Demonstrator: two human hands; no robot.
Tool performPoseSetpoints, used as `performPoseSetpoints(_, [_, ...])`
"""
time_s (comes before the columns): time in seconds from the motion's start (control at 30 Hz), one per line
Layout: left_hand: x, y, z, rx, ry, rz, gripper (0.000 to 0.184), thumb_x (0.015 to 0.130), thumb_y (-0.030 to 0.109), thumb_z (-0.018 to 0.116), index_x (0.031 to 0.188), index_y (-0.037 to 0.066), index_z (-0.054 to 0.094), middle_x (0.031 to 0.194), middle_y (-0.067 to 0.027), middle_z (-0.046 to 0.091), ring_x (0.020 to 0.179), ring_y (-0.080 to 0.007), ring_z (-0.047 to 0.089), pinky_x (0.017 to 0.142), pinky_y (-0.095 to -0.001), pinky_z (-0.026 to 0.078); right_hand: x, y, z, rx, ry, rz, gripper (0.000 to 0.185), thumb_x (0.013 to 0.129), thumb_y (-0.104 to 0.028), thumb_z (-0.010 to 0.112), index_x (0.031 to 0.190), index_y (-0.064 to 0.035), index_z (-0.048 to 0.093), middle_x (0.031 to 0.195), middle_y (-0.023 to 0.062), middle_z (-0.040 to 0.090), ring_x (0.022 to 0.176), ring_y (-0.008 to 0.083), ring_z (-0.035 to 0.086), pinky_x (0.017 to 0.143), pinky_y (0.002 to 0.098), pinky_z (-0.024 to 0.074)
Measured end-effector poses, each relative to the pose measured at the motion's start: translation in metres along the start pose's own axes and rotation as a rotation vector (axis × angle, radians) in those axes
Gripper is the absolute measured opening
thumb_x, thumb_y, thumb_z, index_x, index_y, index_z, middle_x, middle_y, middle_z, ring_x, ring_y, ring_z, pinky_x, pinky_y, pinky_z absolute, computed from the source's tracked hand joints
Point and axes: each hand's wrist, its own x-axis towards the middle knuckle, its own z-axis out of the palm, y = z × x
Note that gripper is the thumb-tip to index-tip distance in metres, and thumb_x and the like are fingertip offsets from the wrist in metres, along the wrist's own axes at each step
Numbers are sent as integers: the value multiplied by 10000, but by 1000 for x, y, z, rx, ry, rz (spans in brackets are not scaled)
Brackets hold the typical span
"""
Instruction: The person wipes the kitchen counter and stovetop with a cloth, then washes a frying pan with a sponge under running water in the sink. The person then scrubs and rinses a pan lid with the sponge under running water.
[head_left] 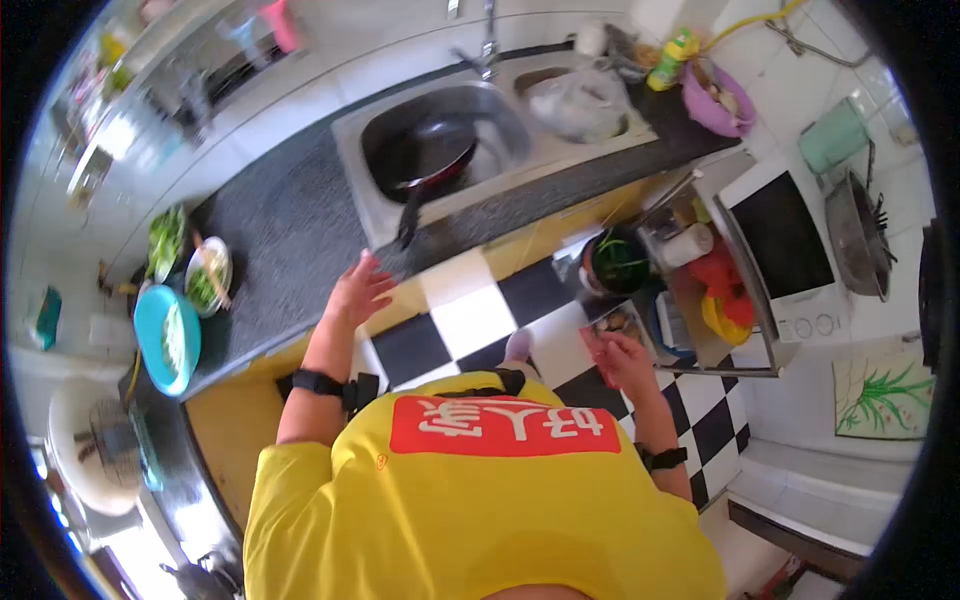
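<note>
My left hand (362, 290) is in front of the counter edge with its fingers spread, holding nothing. Nearest to it is the black handle of a frying pan (440, 160), which lies tilted in the left basin of the steel sink (352, 150). My right hand (622, 362) is lower right, over the floor beside the open cabinet, its fingers bent together. At its fingertips is a thin red edge (600, 368), whose kind I cannot make out. Just beyond sits a container with small brownish pieces (618, 322). Behind that stands a dark pot with green stalks (614, 260).
On the left of the counter are a turquoise basin (150, 345) and a bowl of chopped greens (208, 277). A plastic bag (580, 104) fills the right sink basin. A purple basket (715, 103), a microwave (782, 236) and an open cabinet door (745, 265) are on the right.
</note>
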Motion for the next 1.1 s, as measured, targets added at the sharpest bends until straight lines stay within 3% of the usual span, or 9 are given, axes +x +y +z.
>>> performPoseSetpoints(0.23, [103,18,33,-220,-4,-167,377,811,447,545,932,96,478,730,-80,533,571,-172,529,472,-286,439,106,-116,-32,-72,-61,-148,250,883,-138,472,1100,-26,521,916,56,584,796,145,575,688,253,477])
performPoseSetpoints(0.37, [108,27,52,229,54,-47,293,804,342,594,810,85,454,539,-17,450,336,-113,382,267,-238,280,164,-180,-39,-107,-33,-226,243,880,-138,478,1091,-28,528,907,63,590,789,127,573,704,253,490])
performPoseSetpoints(0.57, [82,55,89,410,169,-14,214,790,227,578,782,73,430,492,-5,418,314,-89,353,275,-230,254,233,-264,-33,-24,98,-402,233,861,-141,509,1058,-21,549,910,51,601,778,124,577,691,237,474])
performPoseSetpoints(0.63, [85,57,82,453,155,-26,220,789,237,583,784,77,432,493,-1,424,330,-82,369,282,-220,258,273,-293,-49,-323,228,-537,224,835,-129,538,1031,-26,567,921,47,606,775,126,575,681,243,464])
performPoseSetpoints(0.7, [89,57,78,453,180,-36,228,792,245,584,792,75,432,501,-1,434,342,-82,382,287,-215,262,330,-319,-69,-669,358,-938,224,798,-107,572,1012,-42,585,897,59,607,754,145,571,675,258,460])
performPoseSetpoints(0.77, [84,63,90,491,192,-40,241,798,254,579,782,66,430,512,-7,442,343,-82,381,292,-217,267,364,-362,-74,-772,365,-862,318,747,-88,612,1060,-71,560,917,87,591,822,209,571,727,308,459])
performPoseSetpoints(0.83, [87,54,91,458,190,-19,272,799,276,588,788,48,441,536,-18,469,352,-84,398,302,-221,288,406,-402,-73,-1122,515,-1109,400,704,-55,623,1091,-75,527,979,118,561,939,277,530,796,355,439])
performPoseSetpoints(0.97, [89,51,100,819,367,-161,448,777,371,622,971,-9,485,699,-91,579,507,-140,512,443,-266,410,481,-457,-68,-1297,548,-1099,382,666,-58,636,1036,-55,540,1042,169,508,1007,349,477,845,383,413])
performPoseSetpoints(1.1, [95,17,75,997,575,32,544,735,348,675,1057,-27,447,764,-125,580,614,-180,563,526,-319,461,563,-477,-75,-1719,560,-912,414,651,-106,666,1040,-98,525,1026,170,479,1000,352,474,829,403,425])
